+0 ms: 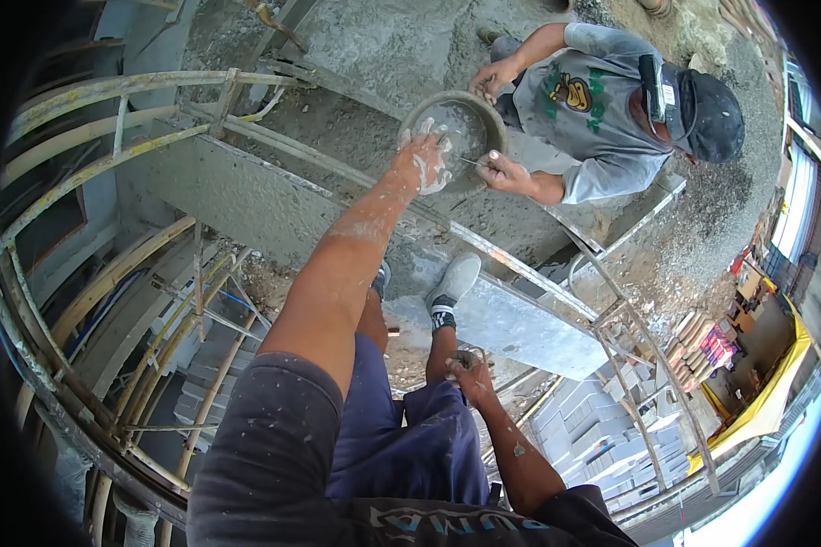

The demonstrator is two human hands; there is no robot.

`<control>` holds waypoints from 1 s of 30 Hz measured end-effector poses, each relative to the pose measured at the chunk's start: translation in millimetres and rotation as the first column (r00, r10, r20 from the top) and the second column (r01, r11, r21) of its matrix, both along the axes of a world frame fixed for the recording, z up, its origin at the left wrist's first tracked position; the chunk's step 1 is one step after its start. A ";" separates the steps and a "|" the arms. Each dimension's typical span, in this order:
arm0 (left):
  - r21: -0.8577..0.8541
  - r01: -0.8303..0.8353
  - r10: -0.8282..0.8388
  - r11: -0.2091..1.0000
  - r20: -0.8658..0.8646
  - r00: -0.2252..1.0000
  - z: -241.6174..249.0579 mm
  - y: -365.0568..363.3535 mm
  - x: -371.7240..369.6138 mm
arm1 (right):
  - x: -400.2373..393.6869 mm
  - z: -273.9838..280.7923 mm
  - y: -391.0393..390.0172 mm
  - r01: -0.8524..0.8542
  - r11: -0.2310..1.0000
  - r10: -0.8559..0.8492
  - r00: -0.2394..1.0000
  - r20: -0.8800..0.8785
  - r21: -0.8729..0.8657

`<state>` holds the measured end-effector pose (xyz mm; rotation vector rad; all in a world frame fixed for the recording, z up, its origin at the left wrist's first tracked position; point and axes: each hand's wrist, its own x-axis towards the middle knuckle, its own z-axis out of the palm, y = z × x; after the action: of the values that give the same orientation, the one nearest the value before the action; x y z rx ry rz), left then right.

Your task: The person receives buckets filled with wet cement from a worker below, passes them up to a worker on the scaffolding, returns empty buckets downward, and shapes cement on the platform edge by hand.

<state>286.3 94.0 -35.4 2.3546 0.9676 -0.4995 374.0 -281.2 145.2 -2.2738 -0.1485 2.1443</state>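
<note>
A round mortar bucket (497, 128) with grey wet residue inside is in the upper middle. My left hand (424, 162), smeared with pale mortar, reaches out to it and is closed over its near left rim, fingers toward the inside. A co-worker's hand (494, 78) grips the far rim. The co-worker's other hand (506, 173) pinches a thin wire handle (470, 162) at the bucket's right side. My right hand (468, 374) rests by my knee, its mortar-stained fingers curled; whether anything lies in them is hidden.
I stand on a metal-faced plank (529, 328) between scaffold bars (520, 269). The co-worker (602, 100) in a cap is opposite me. Grey blocks (593, 424) are stacked below right, near piled bags (698, 342). Curved scaffold pipes (109, 173) and a mortar-coated wall (237, 191) lie left.
</note>
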 end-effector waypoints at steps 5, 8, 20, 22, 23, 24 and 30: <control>-0.459 0.118 -0.072 0.881 0.116 0.991 36.7 -15.3 -7.4 | -2.2 -6.8 -54.6 0.153 0.986 -0.157 0.987 0.048 0.066; -0.403 0.077 0.016 0.912 0.222 0.975 32.3 -43.4 -37.5 | -0.8 17.0 -43.6 0.253 0.967 -0.253 0.967 -0.003 -0.013; -0.507 -0.552 0.711 0.662 0.191 0.677 301.2 -120.8 -107.1 | -13.2 76.1 -24.5 0.319 0.948 -0.315 0.945 -0.090 0.023; -0.554 -0.621 0.774 0.554 0.070 0.629 392.0 -110.8 -108.0 | -10.2 82.7 0.4 0.304 0.950 -0.292 0.946 -0.142 0.068; -0.571 -0.654 0.802 0.496 0.011 0.598 438.7 -109.2 -110.0 | -9.6 90.2 10.1 0.355 0.932 -0.335 0.918 -0.212 0.068; -0.552 -0.702 0.851 0.451 0.029 0.524 470.5 -113.0 -120.4 | -9.4 96.1 21.1 0.402 0.913 -0.368 0.885 -0.284 0.070; -0.774 -0.624 0.984 0.112 0.174 -0.039 744.0 -141.7 -158.4 | -38.7 188.7 100.9 0.527 0.850 -0.219 0.326 -0.920 -0.015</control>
<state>127.9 -47.7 708.6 0.7909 1.4382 0.6426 335.2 -180.3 333.9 -0.6069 0.0934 2.4672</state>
